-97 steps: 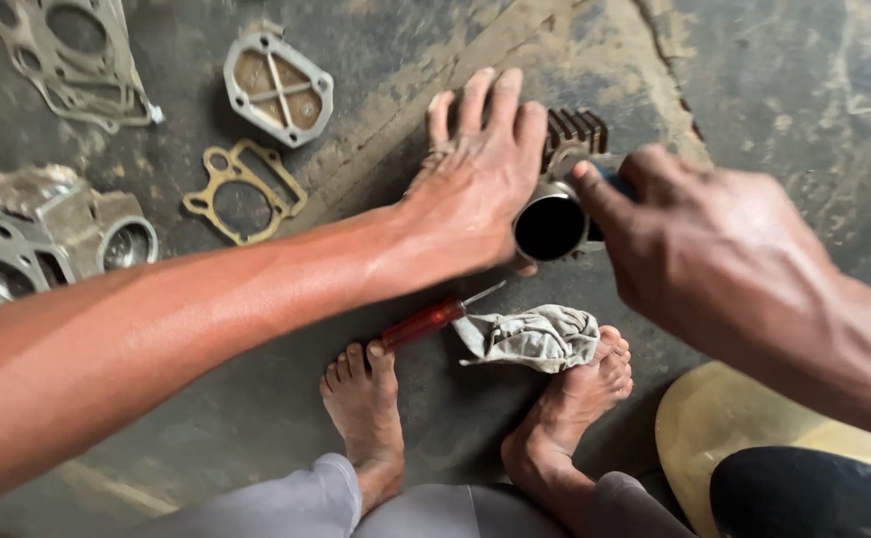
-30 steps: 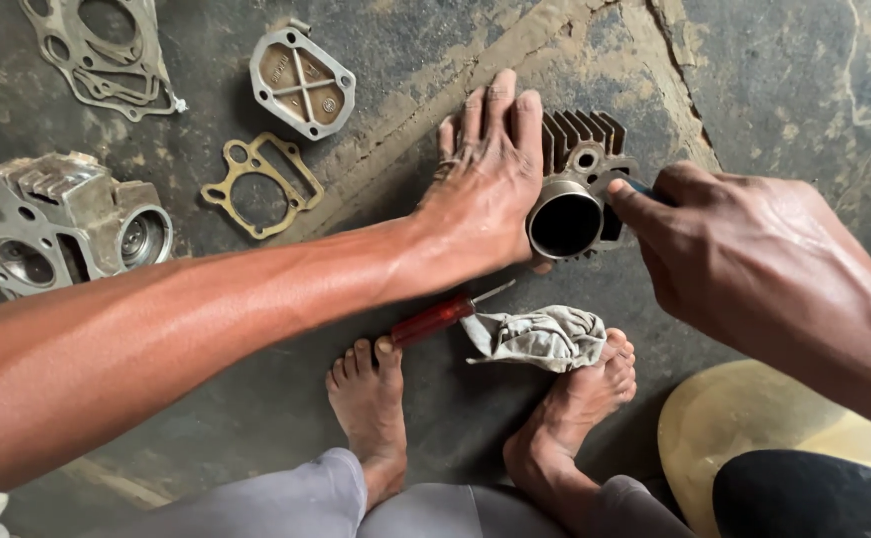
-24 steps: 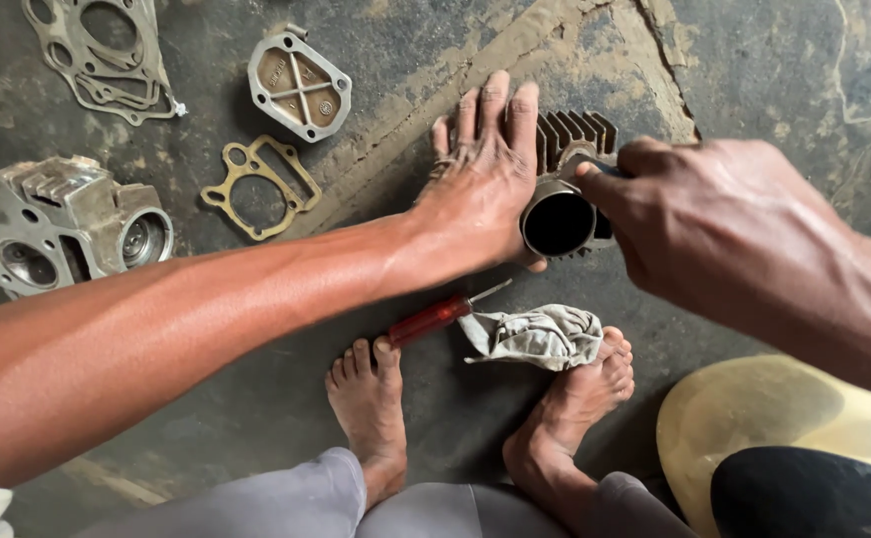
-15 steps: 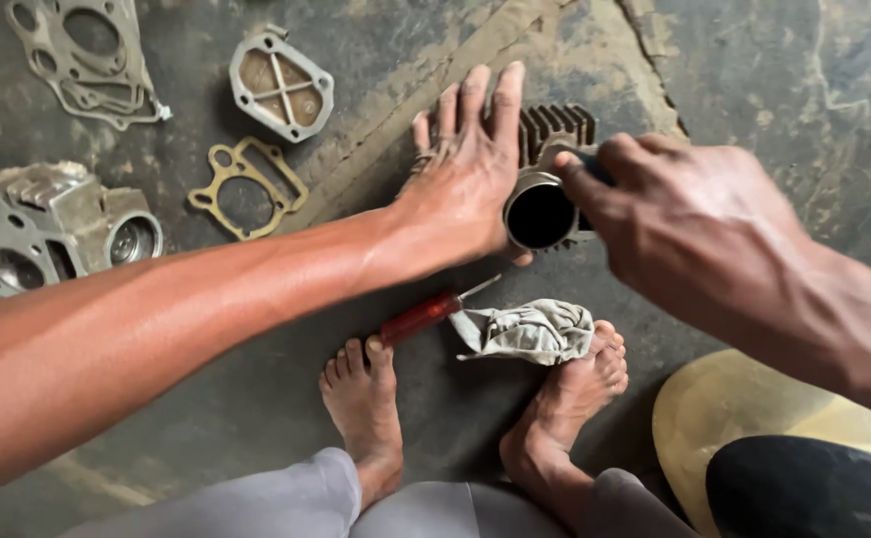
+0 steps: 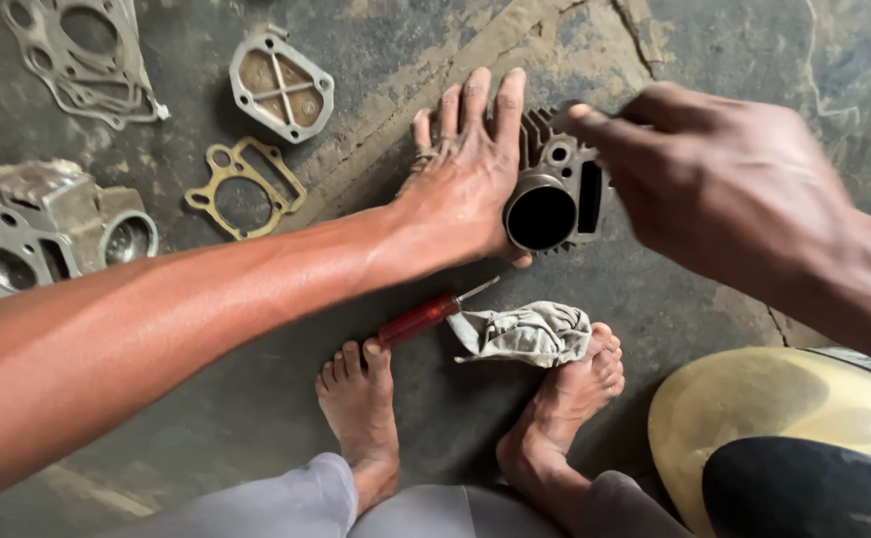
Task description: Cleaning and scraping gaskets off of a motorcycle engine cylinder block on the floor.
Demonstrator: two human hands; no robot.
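left hand is spread flat, fingers straight and splayed, palm pressed on the side of the finned engine cylinder to pin it against the concrete floor. right hand comes in over the cylinder's far side, fingers curled tight as if pinching something small at the top edge, but it's smeared with motion and i can't tell what, if anything, sits in that grip. the cylinder lies on its side near the top middle of the view, open bore facing the camera, fins pointing away.

by the look of it this is a clean-or-scrape step on the cylinder's face, one hand bracing while the other works the edge. what it calls for now, i'd judge, is steady downward pressure from the bracing palm so the round body doesn't roll, and short controlled strokes.

red-handled screwdriver lies just below the forearm, its tip right at a crumpled grey rag that rests on the toes of a bare foot. off to the left: a brass-coloured gasket, a square ribbed metal cover, a thin grey gasket sheet, a cylinder head casting. yellow rounded shell at lower right. no packages, labels or signs anywhere in view.
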